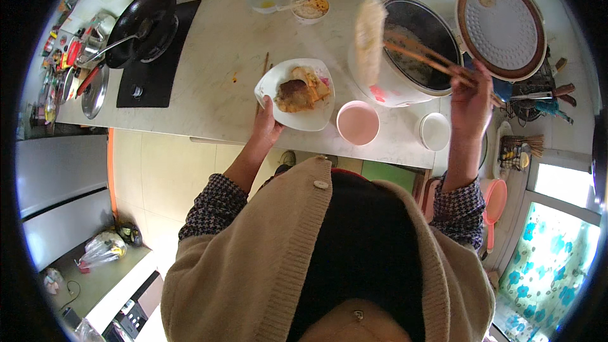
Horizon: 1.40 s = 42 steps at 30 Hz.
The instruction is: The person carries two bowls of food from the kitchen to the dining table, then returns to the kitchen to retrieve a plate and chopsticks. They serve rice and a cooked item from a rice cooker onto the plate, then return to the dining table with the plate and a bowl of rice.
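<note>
My left hand (pixel 268 126) grips the near left rim of a white squarish plate (pixel 304 121), its thumb over the edge. Browned pieces of food (pixel 300 92) lie on the plate. My right hand (pixel 470 90) holds a pair of wooden chopsticks (pixel 422 57) above the open rice cooker (pixel 399 99). At their tips, left of the cooker's mouth, is a long pale piece of food (pixel 370 40), blurred. Inside the cooker's dark pot there is food whose kind I cannot tell. The cooker's lid (pixel 503 23) stands raised at its right.
A pink bowl (pixel 357 123) and white bowls (pixel 435 132) stand near the counter's front edge. Farther back are a rice bowl (pixel 309 15) and a pale bowl (pixel 267 4) with a spoon. A wok (pixel 142 23) sits on the cooktop (pixel 159 90) at left. Knives hang at right.
</note>
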Each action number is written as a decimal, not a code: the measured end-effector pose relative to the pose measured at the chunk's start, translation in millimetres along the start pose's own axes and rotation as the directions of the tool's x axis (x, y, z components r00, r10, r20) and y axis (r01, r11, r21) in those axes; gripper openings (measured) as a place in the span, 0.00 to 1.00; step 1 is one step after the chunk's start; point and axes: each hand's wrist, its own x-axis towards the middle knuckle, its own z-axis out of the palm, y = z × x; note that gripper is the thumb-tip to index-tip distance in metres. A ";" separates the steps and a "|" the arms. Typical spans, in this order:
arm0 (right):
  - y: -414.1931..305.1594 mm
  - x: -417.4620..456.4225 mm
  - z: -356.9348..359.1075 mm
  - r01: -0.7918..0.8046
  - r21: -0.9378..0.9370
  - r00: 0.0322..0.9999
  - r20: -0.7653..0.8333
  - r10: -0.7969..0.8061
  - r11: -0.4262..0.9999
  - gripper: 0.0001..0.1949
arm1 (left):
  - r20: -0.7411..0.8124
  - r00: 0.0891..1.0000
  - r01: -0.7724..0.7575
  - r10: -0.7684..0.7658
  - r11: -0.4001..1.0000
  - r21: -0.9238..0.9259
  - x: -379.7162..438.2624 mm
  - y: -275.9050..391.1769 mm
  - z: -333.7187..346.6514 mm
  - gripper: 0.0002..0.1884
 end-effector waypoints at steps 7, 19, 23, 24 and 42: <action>78.7 -53.9 12.6 -0.169 -0.069 0.984 -0.073 0.164 0.983 0.10 | -0.183 0.978 -0.002 0.100 0.882 0.472 -9.8 -16.0 19.2 0.24; 153.2 -81.0 6.2 -0.028 -0.346 0.981 0.171 0.092 0.938 0.08 | 0.287 0.658 -0.413 0.697 0.015 0.911 -34.2 6.3 18.6 0.21; 147.1 -85.8 7.3 -0.038 -0.340 0.980 0.172 0.102 0.940 0.07 | 0.283 0.815 -0.428 0.506 0.195 0.883 -23.4 21.0 38.5 0.21; 146.2 -88.4 7.7 -0.033 -0.344 0.980 0.171 0.097 0.938 0.07 | 0.261 0.861 -0.408 0.436 0.287 0.867 -18.6 22.0 45.7 0.21; 146.7 -96.8 -4.2 -0.150 -0.256 0.985 0.049 0.168 0.955 0.08 | 0.077 0.995 -0.100 0.065 0.550 0.829 -1.6 29.7 55.2 0.09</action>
